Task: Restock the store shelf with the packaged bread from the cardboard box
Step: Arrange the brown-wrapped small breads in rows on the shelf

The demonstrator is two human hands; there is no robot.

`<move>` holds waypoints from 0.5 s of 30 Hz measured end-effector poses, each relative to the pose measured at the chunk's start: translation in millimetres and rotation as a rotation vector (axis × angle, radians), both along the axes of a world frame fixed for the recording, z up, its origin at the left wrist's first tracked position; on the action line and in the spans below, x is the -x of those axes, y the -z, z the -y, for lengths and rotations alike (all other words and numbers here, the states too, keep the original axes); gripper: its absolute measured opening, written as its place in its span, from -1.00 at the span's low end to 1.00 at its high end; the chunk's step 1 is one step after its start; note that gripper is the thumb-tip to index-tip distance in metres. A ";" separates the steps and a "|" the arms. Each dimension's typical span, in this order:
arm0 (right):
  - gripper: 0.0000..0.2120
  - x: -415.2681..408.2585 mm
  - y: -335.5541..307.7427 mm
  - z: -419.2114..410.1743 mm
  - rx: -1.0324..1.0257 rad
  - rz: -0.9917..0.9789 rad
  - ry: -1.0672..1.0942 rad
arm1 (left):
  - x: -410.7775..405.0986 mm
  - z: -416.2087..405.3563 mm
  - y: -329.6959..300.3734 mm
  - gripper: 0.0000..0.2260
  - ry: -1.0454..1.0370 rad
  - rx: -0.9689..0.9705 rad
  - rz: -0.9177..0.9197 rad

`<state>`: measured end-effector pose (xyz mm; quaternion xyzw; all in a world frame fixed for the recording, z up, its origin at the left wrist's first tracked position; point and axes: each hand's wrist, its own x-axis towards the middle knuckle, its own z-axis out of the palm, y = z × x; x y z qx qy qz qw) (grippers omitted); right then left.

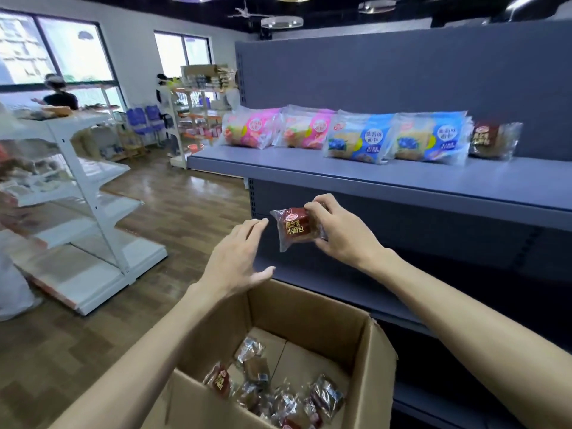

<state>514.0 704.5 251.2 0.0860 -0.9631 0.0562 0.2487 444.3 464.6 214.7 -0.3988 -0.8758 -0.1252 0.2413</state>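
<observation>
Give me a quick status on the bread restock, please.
Right hand pinching a brown bread pack; left hand open beside it. Cardboard box holds more packs. Shelf path unobstructed.

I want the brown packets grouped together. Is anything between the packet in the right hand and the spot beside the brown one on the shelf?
Nothing visible. The right hand holds the packet below the shelf edge; shelf surface around the brown packet is bare.

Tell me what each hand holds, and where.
The right hand pinches the brown bread packet by its right edge. The left hand holds nothing.
</observation>
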 end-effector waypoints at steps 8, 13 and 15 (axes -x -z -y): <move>-0.43 -31.9 -79.6 -85.4 -0.029 -0.163 0.075 | 0.0 -91.1 -76.1 -0.22 0.093 -0.069 -0.116; -0.42 -62.9 -116.0 -148.9 -0.026 -0.230 0.143 | -13.1 -167.7 -120.6 -0.24 0.200 -0.112 -0.169; -0.41 -76.1 -124.3 -172.9 -0.042 -0.243 0.177 | -21.4 -198.0 -132.0 -0.25 0.249 -0.127 -0.186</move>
